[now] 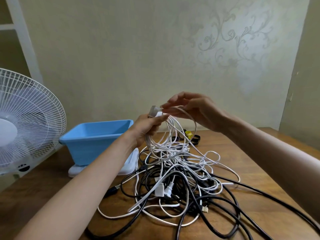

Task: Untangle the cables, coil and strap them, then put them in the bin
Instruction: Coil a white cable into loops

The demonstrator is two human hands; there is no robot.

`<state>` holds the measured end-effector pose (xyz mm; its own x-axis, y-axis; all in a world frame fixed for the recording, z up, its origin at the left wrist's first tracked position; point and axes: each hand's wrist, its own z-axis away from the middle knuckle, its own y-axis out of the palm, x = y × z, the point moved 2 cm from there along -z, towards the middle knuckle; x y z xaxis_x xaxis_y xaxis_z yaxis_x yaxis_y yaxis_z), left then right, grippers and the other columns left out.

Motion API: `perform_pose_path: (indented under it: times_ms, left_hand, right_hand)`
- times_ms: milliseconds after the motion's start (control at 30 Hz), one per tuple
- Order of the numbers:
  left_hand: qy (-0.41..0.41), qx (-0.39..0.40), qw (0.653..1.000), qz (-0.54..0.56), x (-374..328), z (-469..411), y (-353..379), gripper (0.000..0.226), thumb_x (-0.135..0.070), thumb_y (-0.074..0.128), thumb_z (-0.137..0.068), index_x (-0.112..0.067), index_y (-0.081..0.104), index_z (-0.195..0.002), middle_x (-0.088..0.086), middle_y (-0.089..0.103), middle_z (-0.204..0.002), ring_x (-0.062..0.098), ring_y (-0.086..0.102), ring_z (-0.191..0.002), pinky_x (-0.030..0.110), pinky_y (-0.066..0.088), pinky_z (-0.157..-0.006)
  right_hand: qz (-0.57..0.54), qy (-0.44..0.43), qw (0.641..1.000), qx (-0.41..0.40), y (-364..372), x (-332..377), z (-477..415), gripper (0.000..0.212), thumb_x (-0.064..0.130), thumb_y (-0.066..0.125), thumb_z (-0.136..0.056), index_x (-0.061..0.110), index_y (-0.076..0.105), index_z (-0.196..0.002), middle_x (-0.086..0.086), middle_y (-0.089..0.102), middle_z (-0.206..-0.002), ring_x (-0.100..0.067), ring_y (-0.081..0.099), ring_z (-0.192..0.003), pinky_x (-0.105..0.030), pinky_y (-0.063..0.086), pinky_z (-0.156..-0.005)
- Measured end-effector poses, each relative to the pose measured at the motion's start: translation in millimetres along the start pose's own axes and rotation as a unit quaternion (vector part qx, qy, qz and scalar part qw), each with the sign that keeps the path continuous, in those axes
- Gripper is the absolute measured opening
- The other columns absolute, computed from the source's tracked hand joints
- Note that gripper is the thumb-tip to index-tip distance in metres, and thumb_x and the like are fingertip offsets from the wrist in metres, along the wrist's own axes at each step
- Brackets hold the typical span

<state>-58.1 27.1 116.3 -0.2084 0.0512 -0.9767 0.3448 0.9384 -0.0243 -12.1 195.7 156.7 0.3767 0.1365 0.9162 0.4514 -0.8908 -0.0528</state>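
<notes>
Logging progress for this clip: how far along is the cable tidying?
Nothing looks finished: the bin shows no cables in its visible part. In hand: the left hand grips a half-coiled white cable, the right hand pinches a loop. Left: strapping it, then the tangled pile; straps lie beyond it.

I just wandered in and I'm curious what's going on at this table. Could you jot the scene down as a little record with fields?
Setting: wooden table against a patterned wall
Left hand: grips a coil of white cable, plug at the top
Right hand: pinches a loop of the same cable
Pile: black and white cables tangled on the table
Blue bin: left of the pile, no cables seen in it
Straps: dark loops behind the pile
Fan: white, far left
</notes>
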Motion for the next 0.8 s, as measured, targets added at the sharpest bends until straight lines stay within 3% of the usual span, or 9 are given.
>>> perform_pose_path:
  times_ms: [67,167,267,333,400,467,533,667,800]
  left_hand:
    - [-0.036,0.008,0.996,0.079,2,-4,-2,0.025,-0.003,0.052,-0.092,-0.015,0.05,-0.07,-0.012,0.034,-0.044,0.0,0.024,-0.034,0.01,0.018,-0.032]
    - [-0.067,0.01,0.981,0.179,3,-9,-2,0.025,-0.006,0.039,-0.095,-0.013,0.047,-0.073,-0.009,0.034,-0.045,0.001,0.024,-0.033,0.009,0.016,-0.03]
    - [-0.058,-0.02,0.988,0.141,7,-14,-2,0.029,-0.029,0.049,-0.097,-0.015,0.045,-0.072,-0.007,0.044,-0.051,0.001,0.028,-0.035,0.011,0.021,-0.03]
    - [-0.049,0.0,0.994,0.099,8,-13,1,0.042,-0.055,0.055,-0.085,-0.016,0.044,-0.071,-0.005,0.044,-0.058,0.001,0.026,-0.037,0.011,0.021,-0.031]
    - [-0.022,0.055,0.995,0.076,6,-8,7,0.067,-0.076,0.063,-0.056,-0.015,0.05,-0.08,-0.005,0.04,-0.066,0.001,0.024,-0.042,0.011,0.023,-0.034]
    - [0.011,0.093,0.992,0.083,4,-3,9,0.089,-0.081,0.068,-0.037,-0.018,0.06,-0.099,-0.003,0.043,-0.08,0.001,0.024,-0.048,0.01,0.026,-0.039]
    - [0.044,0.113,0.991,0.05,4,0,7,0.096,-0.082,0.069,-0.034,-0.023,0.064,-0.109,0.003,0.043,-0.091,0.002,0.026,-0.055,0.011,0.024,-0.045]
    - [0.041,0.095,0.994,-0.018,3,1,1,0.088,-0.08,0.071,-0.043,-0.021,0.07,-0.109,0.005,0.055,-0.101,0.012,0.046,-0.076,0.023,0.032,-0.065]
    - [0.01,0.026,1.0,0.002,2,4,-2,0.05,-0.063,0.074,-0.054,-0.02,0.062,-0.078,-0.01,0.05,-0.059,0.001,0.038,-0.048,0.017,0.025,-0.05]
  right_hand:
    - [0.162,-0.034,0.986,0.007,1,2,2,0.039,-0.02,0.033,-0.086,-0.002,0.062,-0.103,-0.023,0.064,-0.119,-0.029,0.062,-0.113,-0.037,0.048,-0.102]
    - [0.407,-0.117,0.906,-0.006,7,6,3,0.033,-0.014,0.05,-0.088,0.009,0.072,-0.097,-0.009,0.07,-0.112,-0.016,0.067,-0.105,-0.032,0.051,-0.096]
    - [0.581,-0.185,0.793,-0.012,12,3,-2,0.021,-0.007,0.064,-0.081,0.006,0.075,-0.092,-0.008,0.074,-0.096,-0.019,0.071,-0.088,-0.038,0.055,-0.082]
    - [0.593,-0.209,0.777,-0.038,14,0,-5,0.017,-0.006,0.065,-0.078,0.004,0.074,-0.088,-0.011,0.074,-0.085,-0.023,0.071,-0.08,-0.037,0.056,-0.074]
    - [0.521,-0.204,0.825,-0.076,14,-1,-6,0.014,-0.002,0.066,-0.078,0.01,0.072,-0.08,-0.01,0.074,-0.081,-0.025,0.071,-0.077,-0.032,0.056,-0.07]
    - [0.337,-0.15,0.927,-0.064,13,-2,-7,0.015,-0.001,0.072,-0.077,0.014,0.069,-0.074,-0.011,0.073,-0.085,-0.025,0.071,-0.08,-0.032,0.058,-0.073]
    - [0.131,-0.082,0.988,-0.029,14,-4,-6,0.01,-0.002,0.071,-0.073,0.007,0.067,-0.072,-0.012,0.071,-0.083,-0.023,0.07,-0.078,-0.03,0.059,-0.076]
    - [-0.026,0.031,0.999,0.022,10,-8,0,0.017,-0.003,0.048,-0.085,0.002,0.065,-0.085,-0.013,0.072,-0.082,-0.022,0.071,-0.081,-0.029,0.057,-0.084]
    - [-0.03,0.072,0.997,0.014,2,-13,2,0.018,-0.006,0.05,-0.083,-0.001,0.058,-0.098,-0.012,0.068,-0.095,-0.018,0.07,-0.082,-0.025,0.058,-0.075]
